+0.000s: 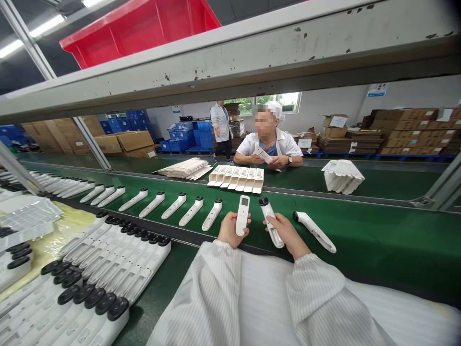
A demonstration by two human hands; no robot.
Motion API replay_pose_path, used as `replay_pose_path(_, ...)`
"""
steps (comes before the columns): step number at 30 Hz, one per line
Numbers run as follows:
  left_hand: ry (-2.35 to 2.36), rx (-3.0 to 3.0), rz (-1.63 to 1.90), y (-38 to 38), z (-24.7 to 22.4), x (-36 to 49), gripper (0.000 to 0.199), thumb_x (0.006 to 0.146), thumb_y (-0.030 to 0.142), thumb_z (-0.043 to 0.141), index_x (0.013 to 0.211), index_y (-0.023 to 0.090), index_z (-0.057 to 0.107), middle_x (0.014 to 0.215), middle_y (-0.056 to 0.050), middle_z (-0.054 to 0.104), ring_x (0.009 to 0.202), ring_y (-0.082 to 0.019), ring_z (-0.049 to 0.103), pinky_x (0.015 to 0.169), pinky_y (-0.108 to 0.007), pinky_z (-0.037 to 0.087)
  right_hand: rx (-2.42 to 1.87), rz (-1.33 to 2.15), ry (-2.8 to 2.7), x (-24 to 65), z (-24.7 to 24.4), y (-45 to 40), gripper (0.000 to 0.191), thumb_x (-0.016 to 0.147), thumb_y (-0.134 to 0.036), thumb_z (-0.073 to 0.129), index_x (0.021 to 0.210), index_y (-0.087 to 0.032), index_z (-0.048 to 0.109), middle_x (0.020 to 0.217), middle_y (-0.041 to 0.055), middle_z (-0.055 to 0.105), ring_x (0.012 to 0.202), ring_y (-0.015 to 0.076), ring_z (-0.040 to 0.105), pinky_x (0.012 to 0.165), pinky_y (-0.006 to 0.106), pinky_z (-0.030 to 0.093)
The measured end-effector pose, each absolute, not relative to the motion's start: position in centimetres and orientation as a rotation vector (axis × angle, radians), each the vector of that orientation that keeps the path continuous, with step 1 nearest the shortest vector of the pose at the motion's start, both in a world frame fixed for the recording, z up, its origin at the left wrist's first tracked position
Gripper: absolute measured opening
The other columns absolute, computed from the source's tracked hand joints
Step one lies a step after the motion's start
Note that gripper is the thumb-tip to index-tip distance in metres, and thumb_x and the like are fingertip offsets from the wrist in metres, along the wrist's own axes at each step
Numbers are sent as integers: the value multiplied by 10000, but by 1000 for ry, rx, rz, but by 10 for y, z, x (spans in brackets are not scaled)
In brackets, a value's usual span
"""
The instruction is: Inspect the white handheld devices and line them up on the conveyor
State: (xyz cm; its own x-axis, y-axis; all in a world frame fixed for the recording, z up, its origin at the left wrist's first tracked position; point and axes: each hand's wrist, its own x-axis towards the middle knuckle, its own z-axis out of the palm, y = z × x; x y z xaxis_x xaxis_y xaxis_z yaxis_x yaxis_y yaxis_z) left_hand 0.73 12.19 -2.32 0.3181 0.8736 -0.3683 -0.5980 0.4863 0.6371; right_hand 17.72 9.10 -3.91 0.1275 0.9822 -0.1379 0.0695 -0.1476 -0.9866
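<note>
Green covers the long, smooth surface (378,240) before us, edged with a dark strip and running beneath a chipped, pale-painted overhead beam (201,62). Above that beam we see a glossy red plastic bin (144,29); beyond the surface, the room holds stacked blue plastic crates (205,134) and brown cardboard cartons (414,134). Across from us sits a person in a white coat and cap (268,144), holding a white piece.

Smooth white plastic handheld devices with rounded black heads (173,205) lie spaced in a slanting row to our left, while many more (122,259) are packed side by side nearer us. Past the row stand thin white open-ended cardboard boxes (236,179), lined up edge to edge, beside a flat pile of white card (185,168).

Our left hand (232,228) is closed around the lower part of a white device with a small dark screen (244,214), held upright, face toward us. Our right hand (284,233) grips a second white device with a long hollow handle (265,207), tilted, thumb across its body. Just to its right, another hollow-handled white device (317,233) lies slanted on the green. Both our forearms reach forward in finely striped white sleeves (216,283).
</note>
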Motion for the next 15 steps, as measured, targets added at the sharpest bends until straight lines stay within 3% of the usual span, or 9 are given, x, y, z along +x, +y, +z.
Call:
replay_pose_path(5,667,473,963,113,-20,18,332,860,395,480,979,112,607,722,-59,587,555,-100,510,359,-158,272,-1970,667,-1456,192,-50,95,324,861,-365,397,1037,-165,582,979,121,641,890,263,607,735,349,419)
replay_pose_path(10,722,512,954,107,-21,27,321,844,428,536,941,131,610,774,-66,599,631,-111,539,393,-167,295,-1861,265,-1510,189,-50,94,386,824,-202,397,1161,-169,583,1230,138,542,1141,300,477,901,399,372)
replay_pose_path(12,752,532,972,105,-22,31,267,812,394,598,920,150,599,798,-49,600,662,-112,549,423,-174,320,-1626,395,-1469,181,-45,93,344,831,-287,432,1108,-193,613,1185,112,575,1086,276,517,913,400,385)
replay_pose_path(15,708,608,1053,103,-26,37,279,716,258,701,955,179,582,775,-12,591,683,-107,553,516,-183,390,-1222,912,-1335,167,-36,91,352,769,-441,547,1031,-219,627,1051,70,637,930,233,593,821,366,458)
